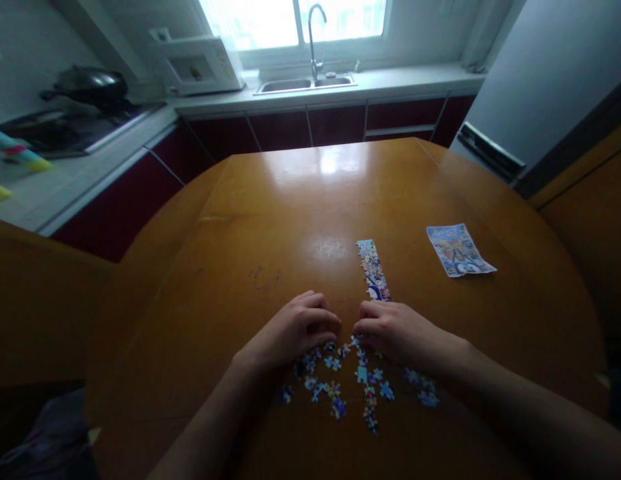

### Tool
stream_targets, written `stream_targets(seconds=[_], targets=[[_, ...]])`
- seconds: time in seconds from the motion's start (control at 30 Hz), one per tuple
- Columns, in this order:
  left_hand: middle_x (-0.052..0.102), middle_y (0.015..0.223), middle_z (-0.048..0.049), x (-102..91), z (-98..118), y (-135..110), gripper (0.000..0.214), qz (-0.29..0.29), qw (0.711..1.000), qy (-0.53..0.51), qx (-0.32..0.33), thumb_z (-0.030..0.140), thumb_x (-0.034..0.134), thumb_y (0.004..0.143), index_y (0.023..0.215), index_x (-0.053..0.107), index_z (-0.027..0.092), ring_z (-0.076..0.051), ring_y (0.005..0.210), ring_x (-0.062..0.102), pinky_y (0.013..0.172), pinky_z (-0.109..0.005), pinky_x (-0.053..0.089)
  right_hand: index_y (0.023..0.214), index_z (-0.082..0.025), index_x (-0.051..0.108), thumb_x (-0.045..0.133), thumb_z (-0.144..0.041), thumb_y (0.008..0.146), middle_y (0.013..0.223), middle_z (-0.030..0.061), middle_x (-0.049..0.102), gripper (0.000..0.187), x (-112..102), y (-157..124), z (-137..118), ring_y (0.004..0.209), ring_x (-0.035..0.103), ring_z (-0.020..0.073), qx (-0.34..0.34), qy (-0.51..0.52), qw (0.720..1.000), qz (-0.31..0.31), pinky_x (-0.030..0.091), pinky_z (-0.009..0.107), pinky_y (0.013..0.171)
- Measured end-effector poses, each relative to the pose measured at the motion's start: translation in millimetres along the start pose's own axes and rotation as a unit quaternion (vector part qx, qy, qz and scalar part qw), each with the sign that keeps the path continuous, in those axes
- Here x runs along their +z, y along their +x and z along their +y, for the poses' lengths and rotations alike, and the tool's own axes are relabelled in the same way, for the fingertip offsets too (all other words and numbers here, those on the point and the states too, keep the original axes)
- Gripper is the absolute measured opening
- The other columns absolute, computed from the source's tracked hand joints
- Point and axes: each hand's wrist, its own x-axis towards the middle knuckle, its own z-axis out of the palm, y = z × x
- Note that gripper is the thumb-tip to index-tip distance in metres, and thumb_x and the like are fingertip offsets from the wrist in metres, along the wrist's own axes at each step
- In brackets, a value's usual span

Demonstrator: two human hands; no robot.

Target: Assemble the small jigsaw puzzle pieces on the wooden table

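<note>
both hands, left hand (295, 328) and right hand (397, 331), curled on loose pieces (340, 387); table (270, 220) beyond bare.

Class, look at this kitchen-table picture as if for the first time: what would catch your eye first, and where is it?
Two hands, the left hand and the right hand, rest knuckles-up at the near middle of the round wooden table, over scattered loose puzzle pieces. Just beyond the right hand runs a joined strip of pieces, and farther right lies a colourful picture card. Behind, a bright window glows above the sink.

Sink (304, 84) w/ faucet (315, 37), microwave (200, 67), wok (90, 83) behind.
</note>
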Motion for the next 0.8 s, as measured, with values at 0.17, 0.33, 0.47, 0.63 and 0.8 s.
stream_targets(seconds=[0.17, 0.33, 0.47, 0.63, 0.8], targets=[[0.063, 0.093, -0.0035, -2.1, 0, -1, 0.017, -0.006, 1.0, -0.01, 0.001, 0.025, 0.071, 0.09, 0.106, 0.074, 0.027, -0.018, 0.091, 0.058, 0.078, -0.031, 0.049, 0.088, -0.018, 0.067, 0.054, -0.016, 0.097, 0.087, 0.0035, 0.06, 0.016, 2, -1, 1, 0.075, 0.05, 0.0137, -0.005, -0.031, 0.999, 0.01, 0.035, 0.028, 0.067], [0.062, 0.094, -0.005, -1.3, 2, 0, 0.015, 0.004, 1.0, -0.005, -0.012, 0.028, 0.064, 0.095, 0.105, 0.074, 0.024, -0.018, 0.089, 0.059, 0.08, -0.031, 0.049, 0.087, -0.019, 0.063, 0.056, -0.017, 0.096, 0.087, 0.0039, 0.062, 0.011, 11, -4, -22, 0.078, 0.051, 0.0169, -0.054, -0.092, 0.994, 0.01, 0.035, 0.031, 0.068], [0.063, 0.094, -0.0055, 1.5, 2, 1, 0.017, 0.009, 1.0, 0.008, -0.012, 0.027, 0.06, 0.098, 0.104, 0.074, 0.023, -0.018, 0.088, 0.058, 0.079, -0.031, 0.049, 0.085, -0.019, 0.062, 0.061, -0.021, 0.094, 0.089, 0.0039, 0.065, 0.008, 15, -7, -38, 0.081, 0.054, 0.0184, -0.085, -0.084, 0.993, -0.024, 0.037, 0.032, 0.067], [0.064, 0.093, -0.0066, 2.9, 0, 2, 0.017, 0.029, 0.999, 0.026, -0.001, 0.026, 0.058, 0.098, 0.104, 0.074, 0.023, -0.018, 0.088, 0.058, 0.078, -0.032, 0.05, 0.092, -0.019, 0.067, 0.056, -0.018, 0.096, 0.087, 0.0049, 0.065, 0.012, -7, -9, -21, 0.079, 0.056, 0.0177, 0.006, -0.073, 0.997, 0.016, 0.039, 0.031, 0.069], [0.065, 0.091, -0.0063, -2.8, -9, 0, 0.018, 0.061, 0.997, 0.045, -0.011, 0.027, 0.057, 0.099, 0.097, 0.075, 0.023, -0.018, 0.086, 0.058, 0.077, -0.032, 0.051, 0.103, -0.019, 0.069, 0.051, -0.02, 0.098, 0.092, 0.0069, 0.067, 0.019, -30, -13, 2, 0.084, 0.06, 0.0184, 0.115, -0.043, 0.982, 0.144, 0.045, 0.031, 0.073]])
